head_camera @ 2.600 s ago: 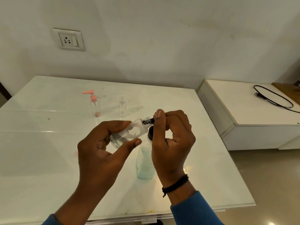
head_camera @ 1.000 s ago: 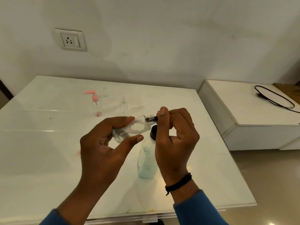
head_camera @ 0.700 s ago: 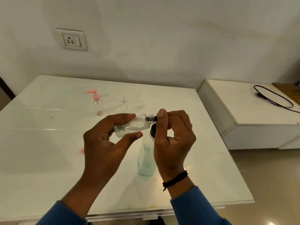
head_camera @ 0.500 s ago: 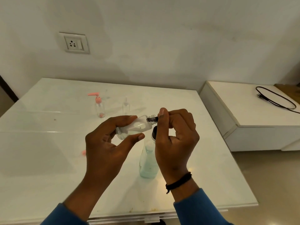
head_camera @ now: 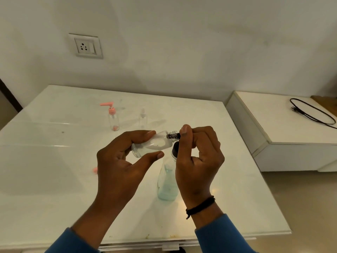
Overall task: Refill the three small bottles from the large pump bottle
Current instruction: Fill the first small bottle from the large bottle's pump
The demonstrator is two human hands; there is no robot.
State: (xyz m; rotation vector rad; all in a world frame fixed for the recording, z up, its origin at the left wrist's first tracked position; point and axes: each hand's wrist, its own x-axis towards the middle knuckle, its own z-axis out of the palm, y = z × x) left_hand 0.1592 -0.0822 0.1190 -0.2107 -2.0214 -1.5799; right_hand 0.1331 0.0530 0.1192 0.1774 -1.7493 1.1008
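My left hand [head_camera: 120, 161] grips a small clear bottle [head_camera: 155, 145] between thumb and fingers. It lies almost on its side, its threaded neck pointing right, with some white liquid pooled inside. My right hand [head_camera: 197, 159] is curled round the black pump top of the large bottle [head_camera: 167, 183], and the dark nozzle sits at the small bottle's neck. The large bottle stands on the white table [head_camera: 54, 179] with pale green liquid low inside. Two more small bottles stand further back: one with a pink pump [head_camera: 113, 117] and a clear one [head_camera: 142, 118].
A small pink cap [head_camera: 95, 169] lies on the table left of my left hand. A low white cabinet [head_camera: 273, 125] stands to the right with a black cable [head_camera: 310, 114] on it. A wall socket [head_camera: 85, 45] is above the table.
Both hands keep their holds. The small bottle has tipped a little flatter and more white liquid shows in it. The camera has shifted slightly.
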